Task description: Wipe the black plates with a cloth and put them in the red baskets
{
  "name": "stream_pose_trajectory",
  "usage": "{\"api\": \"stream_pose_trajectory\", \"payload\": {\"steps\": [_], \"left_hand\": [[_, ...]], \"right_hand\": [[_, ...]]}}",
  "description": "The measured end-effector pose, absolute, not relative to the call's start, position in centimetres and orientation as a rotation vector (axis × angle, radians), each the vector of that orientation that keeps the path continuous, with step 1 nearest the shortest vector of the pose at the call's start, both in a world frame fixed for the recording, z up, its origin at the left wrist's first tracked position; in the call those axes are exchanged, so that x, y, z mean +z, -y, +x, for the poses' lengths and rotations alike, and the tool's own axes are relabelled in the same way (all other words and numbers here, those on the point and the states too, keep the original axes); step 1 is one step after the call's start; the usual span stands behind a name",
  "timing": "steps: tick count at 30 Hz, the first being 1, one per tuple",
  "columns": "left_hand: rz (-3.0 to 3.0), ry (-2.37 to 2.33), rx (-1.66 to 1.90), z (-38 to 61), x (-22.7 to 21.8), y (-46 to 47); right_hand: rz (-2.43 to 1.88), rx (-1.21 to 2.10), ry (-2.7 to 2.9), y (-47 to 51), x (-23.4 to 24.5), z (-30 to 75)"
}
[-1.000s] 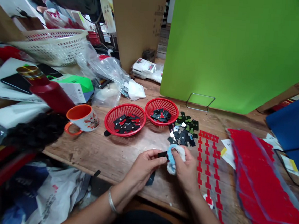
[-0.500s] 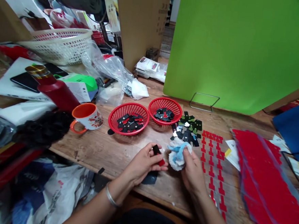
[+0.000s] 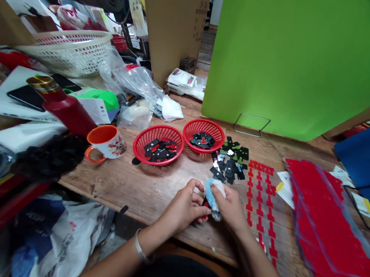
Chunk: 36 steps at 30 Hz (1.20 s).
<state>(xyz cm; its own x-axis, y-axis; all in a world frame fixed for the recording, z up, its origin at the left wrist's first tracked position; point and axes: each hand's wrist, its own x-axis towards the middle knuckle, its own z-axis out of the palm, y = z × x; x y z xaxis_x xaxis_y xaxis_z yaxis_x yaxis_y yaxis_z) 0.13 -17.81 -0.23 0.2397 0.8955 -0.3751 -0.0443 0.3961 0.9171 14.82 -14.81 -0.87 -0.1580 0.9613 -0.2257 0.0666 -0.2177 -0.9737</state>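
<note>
My left hand (image 3: 185,206) is closed on a small black and red piece (image 3: 205,204), mostly hidden between the fingers. Pressed against that piece is a blue and white fluffy cloth (image 3: 213,195), wrapped in my right hand (image 3: 229,207). Both hands meet over the wooden table (image 3: 143,186) near its front edge. Just behind them lies a loose pile of black pieces (image 3: 229,162). Two red baskets, one on the left (image 3: 158,145) and one on the right (image 3: 203,136), hold more black pieces. Rows of red stickers (image 3: 259,190) lie to the right of my hands.
An orange mug (image 3: 106,143), a red bottle (image 3: 63,109) and a white basket (image 3: 64,52) stand at the left. A green board (image 3: 298,62) rises at the back. Red sheets (image 3: 327,224) lie at the right. Bags hang below the table's front edge.
Half a second ago my hands were apart with the piece showing in my left fingers. Now the right hand has brought the cloth back onto the piece, and both hands touch.
</note>
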Motion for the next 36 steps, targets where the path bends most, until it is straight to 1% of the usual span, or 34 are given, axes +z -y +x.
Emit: {"api": "stream_pose_trajectory", "payload": {"steps": [3,6,7,9,11,13,15,19,21,22,24,26,28,32,36], "left_hand": [[1.018,-1.176,0.767,-0.2,-0.2,17.7],[1.172,-1.195,0.691,-0.9,0.0,17.6],[1.239,-1.194,0.662,-1.2,0.1,17.5],[1.376,-1.189,0.590,-2.0,0.7,17.0],[1.492,-1.196,0.513,-3.0,1.7,16.0],[1.593,-1.238,0.487,-4.3,3.1,14.2],[1.677,-1.282,0.565,-5.5,4.9,11.9],[1.867,-1.284,0.856,-7.5,8.9,7.1],[1.998,-1.407,0.876,-8.6,10.0,5.5],[2.056,-1.489,0.809,-9.2,10.0,5.0],[2.144,-1.640,0.552,-10.4,9.2,4.4],[2.173,-1.750,0.257,-11.5,7.4,4.3],[2.139,-1.827,0.078,-12.4,5.1,4.4],[2.083,-1.882,0.053,-13.4,2.3,4.8],[2.071,-1.905,0.134,-14.2,2.3,5.3]], "right_hand": [[-1.236,1.713,1.053,14.6,-0.8,15.5],[-1.135,1.898,1.291,14.8,-0.2,16.0],[-1.149,1.886,1.404,14.9,-0.1,16.1],[-1.239,1.734,1.568,15.1,0.0,16.2],[-1.364,1.538,1.579,15.2,-0.3,16.3],[-1.460,1.449,1.471,15.0,-0.8,16.7],[-1.494,1.432,1.321,14.8,-1.2,17.1],[-1.454,1.494,1.171,14.8,-1.4,17.3],[-1.445,1.539,1.157,15.1,-1.5,17.0],[-1.443,1.550,1.162,15.3,-1.6,16.9],[-1.437,1.566,1.175,15.6,-1.8,16.6],[-1.426,1.587,1.171,15.7,-1.9,16.4],[-1.414,1.617,1.149,15.7,-1.9,16.3],[-1.413,1.652,1.123,15.5,-1.6,16.1],[-1.421,1.631,1.133,15.5,-1.5,16.0]]}}
